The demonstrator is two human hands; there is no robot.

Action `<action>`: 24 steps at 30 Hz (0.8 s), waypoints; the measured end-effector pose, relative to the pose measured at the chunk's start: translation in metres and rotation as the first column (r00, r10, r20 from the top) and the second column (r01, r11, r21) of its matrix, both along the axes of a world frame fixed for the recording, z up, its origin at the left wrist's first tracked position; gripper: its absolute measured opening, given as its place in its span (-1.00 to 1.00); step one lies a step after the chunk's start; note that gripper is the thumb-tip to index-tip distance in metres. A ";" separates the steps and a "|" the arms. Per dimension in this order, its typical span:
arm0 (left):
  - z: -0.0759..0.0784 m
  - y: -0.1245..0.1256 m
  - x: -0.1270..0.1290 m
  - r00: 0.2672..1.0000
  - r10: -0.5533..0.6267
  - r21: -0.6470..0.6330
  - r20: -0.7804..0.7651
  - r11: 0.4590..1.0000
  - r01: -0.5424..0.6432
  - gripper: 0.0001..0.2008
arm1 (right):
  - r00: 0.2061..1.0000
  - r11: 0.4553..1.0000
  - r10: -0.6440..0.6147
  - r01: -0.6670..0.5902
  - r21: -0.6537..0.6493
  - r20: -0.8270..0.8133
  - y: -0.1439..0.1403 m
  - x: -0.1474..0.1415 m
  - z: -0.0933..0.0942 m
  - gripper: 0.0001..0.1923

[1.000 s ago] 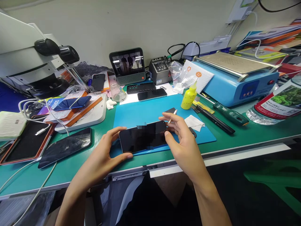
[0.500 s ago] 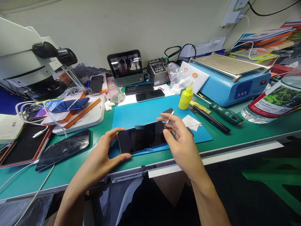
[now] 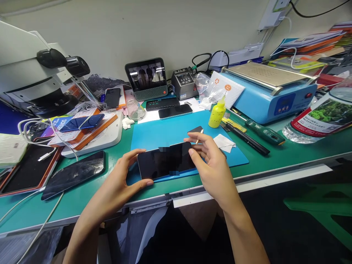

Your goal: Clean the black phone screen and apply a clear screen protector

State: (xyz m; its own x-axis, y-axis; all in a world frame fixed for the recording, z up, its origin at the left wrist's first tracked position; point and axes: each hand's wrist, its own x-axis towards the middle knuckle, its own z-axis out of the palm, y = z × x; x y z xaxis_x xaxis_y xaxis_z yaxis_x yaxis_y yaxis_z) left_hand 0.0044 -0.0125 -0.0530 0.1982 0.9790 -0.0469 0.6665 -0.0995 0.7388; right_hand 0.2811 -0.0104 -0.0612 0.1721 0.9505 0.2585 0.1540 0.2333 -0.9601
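A smartphone point(image 3: 152, 165) with a dark screen lies sideways between my two hands at the near edge of the blue mat point(image 3: 154, 132). My left hand point(image 3: 118, 183) grips its left end, thumb along the lower edge and fingers at the upper edge. At the right end, my right hand point(image 3: 214, 168) has its thumb on the screen and its index finger by the upper corner. A thin pale stick point(image 3: 201, 135) pokes out between the right hand's fingers; its lower part is hidden. Behind that hand lie a dark flat piece point(image 3: 195, 129) and a white wipe point(image 3: 224, 143).
A yellow needle bottle point(image 3: 217, 114), a black pen-like tool point(image 3: 247, 139) and a green screwdriver point(image 3: 264, 132) lie to the right, before a blue heating plate machine point(image 3: 275, 99). Phones point(image 3: 74, 174) and cables crowd the left, under a microscope point(image 3: 30, 80). A glass jar point(image 3: 134, 110) stands behind.
My right thumb has shifted slightly left and up over the phone's right end. The phone and my left hand look unmoved.
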 end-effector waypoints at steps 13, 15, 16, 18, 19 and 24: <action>-0.002 0.001 -0.002 1.000 -0.026 0.040 -0.010 0.999 0.027 -0.25 | 1.000 1.000 -0.016 0.016 0.009 -0.019 -0.002 -0.002 0.005 -0.75; -0.002 0.002 -0.002 1.000 -0.028 0.044 -0.006 0.999 0.029 -0.24 | 1.000 1.000 -0.003 0.003 0.001 0.009 -0.004 -0.001 0.005 -0.70; -0.002 0.002 -0.002 1.000 -0.028 0.043 -0.005 0.999 0.028 -0.25 | 1.000 1.000 0.002 -0.002 -0.004 0.031 -0.005 -0.001 0.005 -0.66; -0.003 0.001 -0.001 1.000 -0.023 0.034 -0.002 0.999 0.023 -0.26 | 0.997 1.000 -0.002 0.003 -0.013 0.078 -0.006 -0.001 0.005 -0.60; -0.003 0.001 -0.001 1.000 -0.020 0.026 -0.002 0.999 0.020 -0.26 | 0.995 1.000 -0.006 0.008 -0.018 0.095 -0.006 -0.001 0.005 -0.59; -0.002 0.001 -0.001 1.000 -0.011 0.019 -0.005 1.000 0.011 -0.25 | 0.998 1.000 -0.019 0.020 -0.012 0.065 -0.005 -0.002 0.004 -0.66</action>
